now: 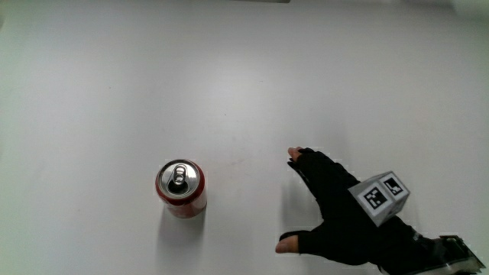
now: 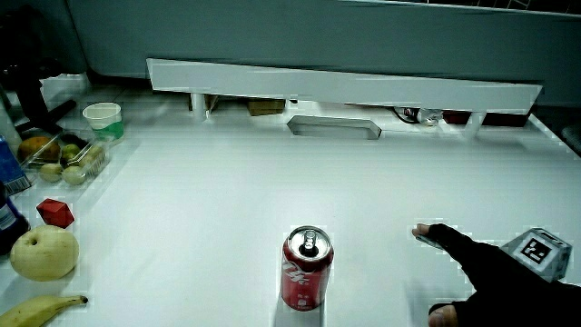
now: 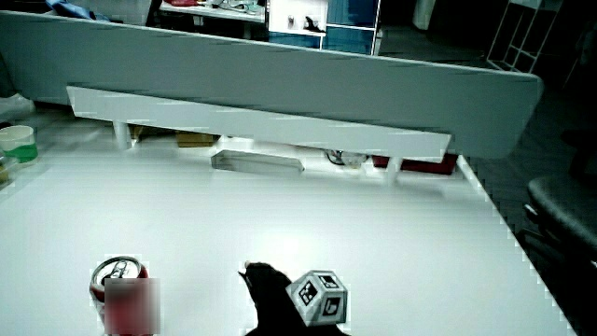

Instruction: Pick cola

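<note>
A red cola can [image 1: 181, 189] stands upright on the white table, silver top up; both side views show the can [image 2: 307, 269] [image 3: 120, 291] as well. The hand [image 1: 332, 211] in its black glove lies low over the table beside the can, a clear gap between them. Its fingers are spread, forefinger and thumb pointing toward the can, and hold nothing. The patterned cube [image 1: 381, 197] sits on its back. In both side views the hand [image 2: 486, 272] [image 3: 280, 294] shows near the table's near edge.
In a side view, an apple [image 2: 42, 252], a banana [image 2: 41, 309], a small red cube [image 2: 55, 213], a tray of fruit [image 2: 64, 156] and a white cup [image 2: 102, 119] stand along one table edge. A low partition [image 2: 345, 86] with a white shelf closes off the table.
</note>
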